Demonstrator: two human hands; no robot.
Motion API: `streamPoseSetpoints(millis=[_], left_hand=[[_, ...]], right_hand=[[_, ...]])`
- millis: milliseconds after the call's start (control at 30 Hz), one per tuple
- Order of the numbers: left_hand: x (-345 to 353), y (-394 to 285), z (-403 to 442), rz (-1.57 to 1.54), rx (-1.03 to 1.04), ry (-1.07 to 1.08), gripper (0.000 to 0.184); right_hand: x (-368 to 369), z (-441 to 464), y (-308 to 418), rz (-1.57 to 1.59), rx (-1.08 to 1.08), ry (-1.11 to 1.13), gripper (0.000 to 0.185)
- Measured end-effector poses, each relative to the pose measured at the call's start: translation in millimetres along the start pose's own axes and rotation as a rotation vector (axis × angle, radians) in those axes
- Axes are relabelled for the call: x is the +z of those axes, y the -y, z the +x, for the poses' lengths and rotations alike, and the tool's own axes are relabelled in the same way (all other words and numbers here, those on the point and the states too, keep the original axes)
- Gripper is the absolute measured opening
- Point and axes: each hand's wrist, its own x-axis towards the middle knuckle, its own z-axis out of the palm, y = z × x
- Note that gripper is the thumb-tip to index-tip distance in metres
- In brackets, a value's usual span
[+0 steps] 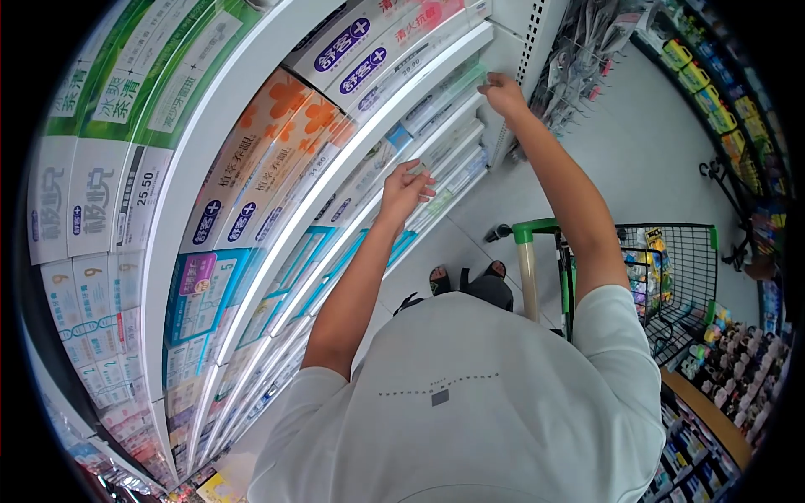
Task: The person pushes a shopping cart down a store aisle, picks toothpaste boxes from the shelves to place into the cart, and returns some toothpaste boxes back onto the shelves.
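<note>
My left hand [406,194] is in front of the toothpaste shelves, its fingers loosely bent and apart, with no held thing that I can make out. Close by it are shelf rows of small boxes [340,205]. Farther right, my right hand [505,94] reaches to the end of a shelf, beside a pale green box [464,78]. Its fingers are curled together, and whatever they may grip is hidden. Above these rows stand white and purple toothpaste boxes [362,71] and boxes with orange flowers [281,138].
Green and white boxes [134,92] fill the upper left shelf, blue ones [201,285] lower down. A shopping cart [679,260] with packaged goods stands to my right, its green-ended handle [534,226] close to my body. Hanging goods [579,67] are past the shelf end.
</note>
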Motion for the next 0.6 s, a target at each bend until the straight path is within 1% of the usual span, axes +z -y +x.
streamPoseSetpoints(millis=[67,100,133,200,233,300,367,433,500,533,600], left_hand=[[0.8,7.2,-1.4,0.038,-0.008,0.070,0.045],[4.4,10.5,-3.8,0.040,-0.009,0.075,0.037],[7.5,15.1,-3.9,0.033,-0.004,0.080,0.037],[11.8,23.4,-4.5,0.048,-0.018,0.172,0.033],[14.7,23.2,-9.1,0.043,-0.032,0.190,0.031],[22.2,27.4,-14.3,0.043,-0.030,0.222,0.031],[28.0,35.6,-15.4,0.056,-0.016,0.292,0.033],[37.2,36.3,-19.7,0.048,-0.016,0.330,0.033],[46.0,28.5,-31.6,0.069,-0.002,0.369,0.032],[50.5,29.5,-34.9,0.071,0.001,0.383,0.032],[60.1,31.9,-40.0,0.108,0.155,0.385,0.026]], right_hand=[[-10.2,-13.1,-10.8,0.056,-0.053,0.073,0.052],[-20.8,-38.1,2.9,0.065,-0.029,0.099,0.046],[-26.7,-54.9,1.9,0.057,-0.033,0.094,0.046],[-43.5,-82.7,-3.4,0.072,-0.099,0.123,0.038],[-51.7,-99.5,-5.4,0.065,-0.102,0.120,0.038],[-69.1,-137.2,-9.9,0.045,-0.200,0.037,0.031],[-86.4,-177.2,-15.2,-0.013,-0.297,-0.151,0.028],[-99.7,-222.8,-18.8,-0.119,-0.340,-0.342,0.026],[-106.3,-267.3,-33.6,-0.187,-0.301,-0.457,0.026],[-107.4,-289.1,-42.7,-0.211,-0.260,-0.469,0.025],[-98.8,-329.7,-57.6,-0.236,-0.214,-0.495,0.025]])
